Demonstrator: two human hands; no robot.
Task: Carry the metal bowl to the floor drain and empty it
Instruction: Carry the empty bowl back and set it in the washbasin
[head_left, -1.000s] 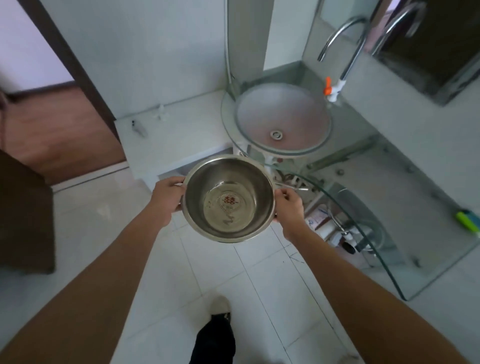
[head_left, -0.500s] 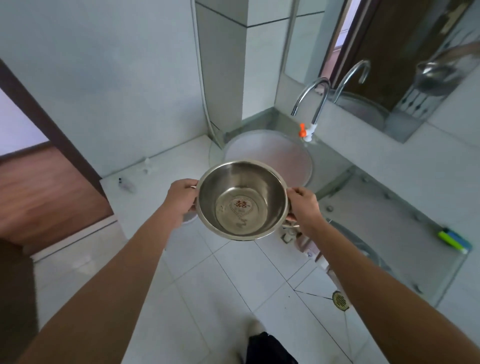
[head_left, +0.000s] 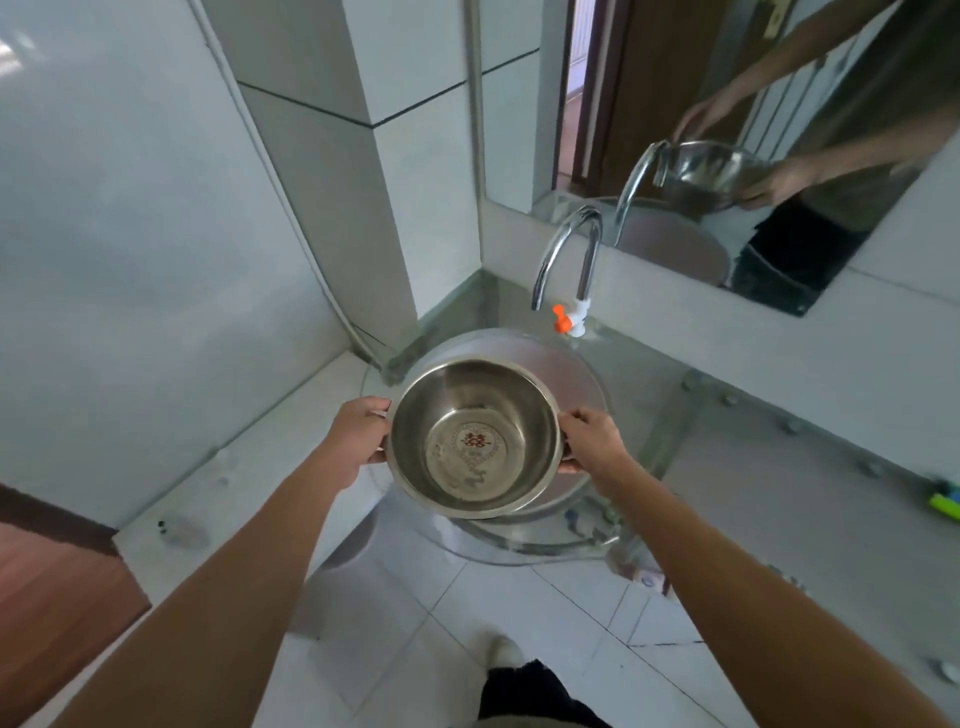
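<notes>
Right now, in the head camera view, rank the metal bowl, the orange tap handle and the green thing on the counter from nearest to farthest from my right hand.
From the right hand:
1. Metal bowl, gripped at its rim, immediately left.
2. Orange tap handle, above it, at the faucet's base.
3. Green thing, at the far right edge of the counter.

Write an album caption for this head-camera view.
Both hands, left hand and right hand, hold a metal bowl above the sink.

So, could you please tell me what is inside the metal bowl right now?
The metal bowl shows only a red emblem printed on its base; whether clear water covers it cannot be told.
</notes>
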